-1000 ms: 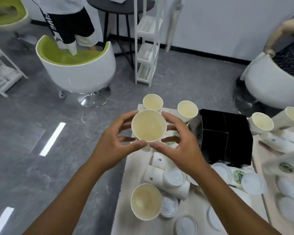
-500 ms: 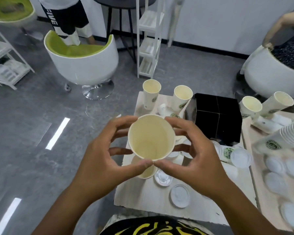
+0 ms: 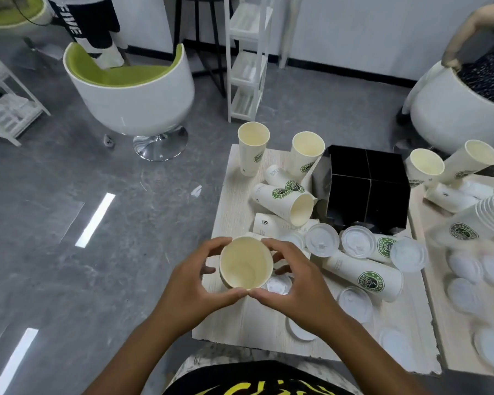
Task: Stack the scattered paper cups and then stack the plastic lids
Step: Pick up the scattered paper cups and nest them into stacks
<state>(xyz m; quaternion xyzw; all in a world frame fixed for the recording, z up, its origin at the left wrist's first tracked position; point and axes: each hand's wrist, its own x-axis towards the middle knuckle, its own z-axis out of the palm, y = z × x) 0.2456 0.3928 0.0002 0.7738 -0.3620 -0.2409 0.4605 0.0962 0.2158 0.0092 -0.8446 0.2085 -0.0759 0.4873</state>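
Observation:
Both hands hold one upright paper cup [image 3: 246,263] by its rim, low over the front left of the light wooden table [image 3: 240,323]. My left hand [image 3: 194,283] grips its left side and my right hand [image 3: 294,286] its right side, thumbs meeting in front. Two cups [image 3: 253,148] [image 3: 307,153] stand upright at the far edge. Several cups lie on their sides, among them one with its mouth toward me [image 3: 285,202] and one at the right [image 3: 365,276]. Clear plastic lids [image 3: 322,243] [image 3: 357,245] [image 3: 408,255] lie scattered among them.
A black box [image 3: 365,186] stands at the table's back right. A second table [image 3: 468,323] on the right carries a tilted cup stack [image 3: 474,223], more cups and lids. White-and-green chairs [image 3: 131,89] and a white shelf rack [image 3: 247,58] stand on the grey floor beyond.
The cup held in both hands has come down and toward me, to just above the front of the table. The camera has tilted down and pulled back.

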